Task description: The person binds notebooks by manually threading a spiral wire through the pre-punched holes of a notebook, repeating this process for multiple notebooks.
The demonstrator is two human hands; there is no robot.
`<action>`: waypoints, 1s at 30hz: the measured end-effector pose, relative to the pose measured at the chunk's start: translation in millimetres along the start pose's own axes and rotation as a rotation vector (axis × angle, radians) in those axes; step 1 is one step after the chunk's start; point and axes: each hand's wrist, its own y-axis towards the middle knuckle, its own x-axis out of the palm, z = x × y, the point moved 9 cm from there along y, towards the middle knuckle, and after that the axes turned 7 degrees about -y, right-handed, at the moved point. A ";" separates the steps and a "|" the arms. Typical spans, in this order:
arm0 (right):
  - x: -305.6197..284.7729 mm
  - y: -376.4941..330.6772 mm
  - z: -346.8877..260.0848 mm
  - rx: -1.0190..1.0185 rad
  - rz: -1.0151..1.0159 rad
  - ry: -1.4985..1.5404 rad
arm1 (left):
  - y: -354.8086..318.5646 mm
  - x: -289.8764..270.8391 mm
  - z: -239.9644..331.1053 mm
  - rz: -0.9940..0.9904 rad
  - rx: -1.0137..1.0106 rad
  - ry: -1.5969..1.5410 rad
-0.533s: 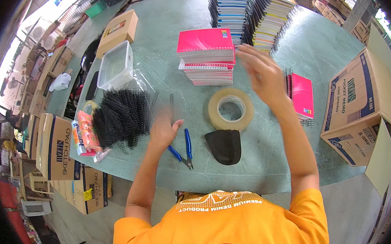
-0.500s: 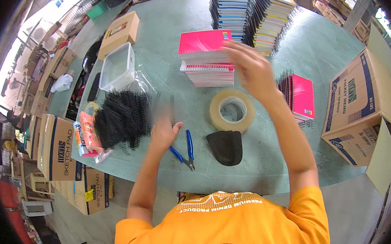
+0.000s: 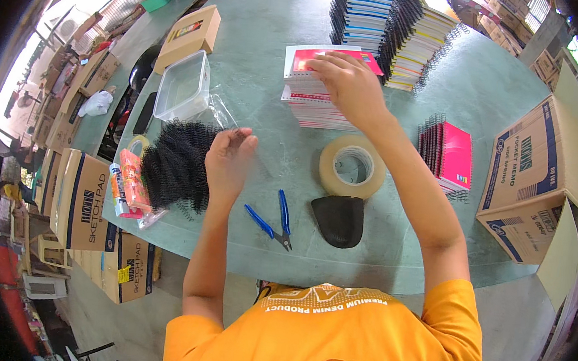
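Observation:
My right hand (image 3: 352, 88) is closed on a pink-covered notebook (image 3: 304, 59) at the top of a stack of unbound notebooks (image 3: 317, 112). The cover lies skewed to the right over a white sheet. My left hand (image 3: 231, 158) is raised beside a heap of black spiral coils (image 3: 176, 162), its fingers pinched together. Whatever they hold is blurred. Nearer me lie blue-handled cutting pliers (image 3: 276, 223) with their handles spread. Right of them are a roll of clear tape (image 3: 352, 166) and a black pad-like piece (image 3: 338, 221).
Bound pink notebooks (image 3: 455, 155) are piled at the right, by an open carton (image 3: 524, 177). Tall stacks of spiral notebooks (image 3: 406, 44) stand at the back. A clear plastic tub (image 3: 185, 86) and a cardboard box (image 3: 188, 36) sit at the left. Small packets (image 3: 135, 180) lie near the left edge.
My right hand has taken hold of the top pink notebook and shifted it rightward on the stack. My left hand has lifted slightly and its fingers have drawn into a pinch.

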 end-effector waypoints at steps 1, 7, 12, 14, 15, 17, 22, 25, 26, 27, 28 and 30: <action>-3.4 0.9 -5.7 -0.071 0.108 -0.010 | 0.7 5.7 2.4 0.021 -0.025 -0.090; 34.1 9.7 -4.0 -0.029 -0.173 -0.026 | -14.7 24.5 14.0 -0.114 0.013 0.242; 11.2 17.6 8.9 0.074 -0.291 0.133 | -12.7 11.1 6.8 -0.067 -0.110 0.097; -13.8 21.8 3.6 0.092 -0.282 0.132 | -16.0 22.0 19.4 -0.117 -0.100 0.026; -32.2 22.1 -6.8 0.088 -0.282 0.127 | -18.9 25.4 22.0 -0.137 -0.098 -0.009; -39.7 7.6 -19.5 0.111 -0.353 0.138 | -19.6 30.9 17.6 -0.196 -0.082 0.076; 5.3 -67.0 7.3 0.238 -0.401 0.221 | -25.4 65.4 -3.8 -0.429 -0.016 0.240; 28.6 -101.0 10.2 0.340 -0.558 0.100 | -27.9 73.3 -14.7 -0.511 0.060 0.486; 31.4 -99.8 10.2 0.311 -0.566 0.114 | -27.6 74.1 -20.1 -0.510 0.046 0.542; 32.1 -95.8 9.2 0.285 -0.574 0.130 | -28.7 74.5 -25.4 -0.512 0.031 0.600; 32.3 -93.0 7.4 0.259 -0.582 0.146 | -30.1 79.0 -31.9 -0.537 0.009 0.620; 38.7 -86.6 -3.3 0.206 -0.648 0.099 | -32.7 93.4 -40.9 -0.581 -0.028 0.657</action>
